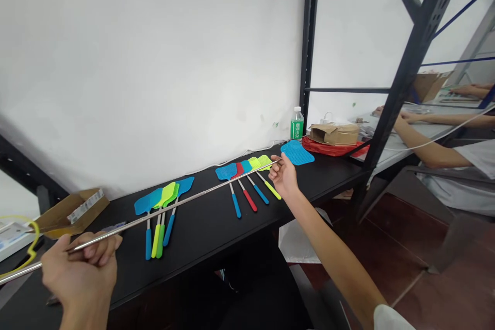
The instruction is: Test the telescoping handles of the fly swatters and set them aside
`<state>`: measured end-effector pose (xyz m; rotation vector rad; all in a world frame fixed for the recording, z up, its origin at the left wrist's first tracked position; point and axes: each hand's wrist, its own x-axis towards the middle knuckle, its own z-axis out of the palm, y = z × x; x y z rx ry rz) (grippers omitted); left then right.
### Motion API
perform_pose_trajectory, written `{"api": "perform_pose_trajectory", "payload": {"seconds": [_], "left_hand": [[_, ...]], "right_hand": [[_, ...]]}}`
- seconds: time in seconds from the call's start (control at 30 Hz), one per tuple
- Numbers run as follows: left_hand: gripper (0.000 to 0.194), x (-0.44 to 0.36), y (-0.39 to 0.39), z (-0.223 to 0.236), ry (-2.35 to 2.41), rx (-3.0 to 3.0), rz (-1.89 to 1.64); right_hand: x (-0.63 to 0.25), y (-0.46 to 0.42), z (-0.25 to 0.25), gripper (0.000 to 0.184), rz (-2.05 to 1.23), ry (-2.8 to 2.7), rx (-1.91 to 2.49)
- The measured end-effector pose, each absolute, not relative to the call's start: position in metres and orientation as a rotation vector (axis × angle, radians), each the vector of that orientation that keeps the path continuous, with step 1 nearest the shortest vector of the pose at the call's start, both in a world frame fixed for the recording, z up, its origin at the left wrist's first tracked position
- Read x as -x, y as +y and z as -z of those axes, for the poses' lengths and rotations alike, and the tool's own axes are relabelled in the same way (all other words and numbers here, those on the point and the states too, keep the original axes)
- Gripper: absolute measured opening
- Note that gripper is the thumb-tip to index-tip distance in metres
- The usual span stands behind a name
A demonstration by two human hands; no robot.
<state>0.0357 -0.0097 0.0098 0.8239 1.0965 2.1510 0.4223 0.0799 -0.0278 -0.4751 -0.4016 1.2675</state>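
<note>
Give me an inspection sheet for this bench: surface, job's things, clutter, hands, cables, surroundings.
Surface: black bench top, against a white wall.
Job's things: extended metal rod with a blue swatter head; two groups of coloured fly swatters lying flat.
Clutter: cardboard box, green-labelled bottle, torn carton on a red tray.
Hands: left hand gripping the rod's near end; right hand pinching it near the head.
Cables: white cable along the wall.
Surroundings: black shelving frame; another person's arm at the next table.

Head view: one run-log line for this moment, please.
left hand: grips extended steel rod | right hand: pinches rod's far end | below: fly swatters on black shelf
</note>
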Motion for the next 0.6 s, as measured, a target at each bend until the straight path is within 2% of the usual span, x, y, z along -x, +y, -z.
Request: {"api": "perform_pose_trajectory", "payload": {"seconds": [0.23, 0.43, 0.6], "left_hand": [[0.034, -0.033, 0.003, 0.002, 1.181, -0.815, -2.095], [0.038, -0.038, 0.005, 0.003, 1.19, -0.85, -2.062], [0.04, -0.038, 0.004, 0.002, 1.208, -0.894, -2.037]], "right_hand": [[-0.428, 0.081, 0.026, 0.037, -1.212, -0.316, 0.454], [-0.431, 0.081, 0.025, 0.039, -1.171, -0.291, 0.461], [-0.434, 0.081, 0.028, 0.051, -1.134, -0.256, 0.46]]}}
